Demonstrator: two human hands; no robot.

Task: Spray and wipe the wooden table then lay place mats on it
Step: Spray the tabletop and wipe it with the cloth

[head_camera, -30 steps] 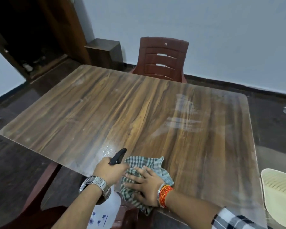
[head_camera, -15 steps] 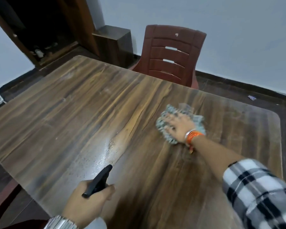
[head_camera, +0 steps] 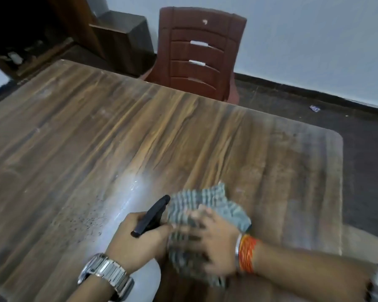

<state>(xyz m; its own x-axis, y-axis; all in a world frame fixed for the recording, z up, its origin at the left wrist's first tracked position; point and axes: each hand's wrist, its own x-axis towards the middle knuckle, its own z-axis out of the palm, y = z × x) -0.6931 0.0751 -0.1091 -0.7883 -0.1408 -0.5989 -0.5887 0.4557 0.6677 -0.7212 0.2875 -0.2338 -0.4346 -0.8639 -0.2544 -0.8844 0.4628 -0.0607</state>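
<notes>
Back from the far middle of the desk [head_camera: 140, 138], your right hand [head_camera: 216, 243] has pulled the checked cloth [head_camera: 207, 205] to the near edge in the last half second. It now lies just beside your left hand [head_camera: 138, 240].

From the head view, your right hand's fingers [head_camera: 202, 215] look spread flat on top of the cloth, pressing rather than bunching it, though motion blur smears both. Your left hand's fingers are wrapped round the neck of the spray bottle [head_camera: 151, 216]. Its black nozzle points out over the desk and its white body hangs below the near edge. A patch of droplets [head_camera: 85, 221] and a pale wet streak sit just left of the bottle, not yet wiped. A brown chair [head_camera: 196, 53] stands at the far side.

That return stroke suggests you are mid-wipe, working the right half in long passes. The wet patch on the left likely needs the cloth next, and the far left of the desk looks dull and untouched. No place mats show anywhere, so laying them is well off.
</notes>
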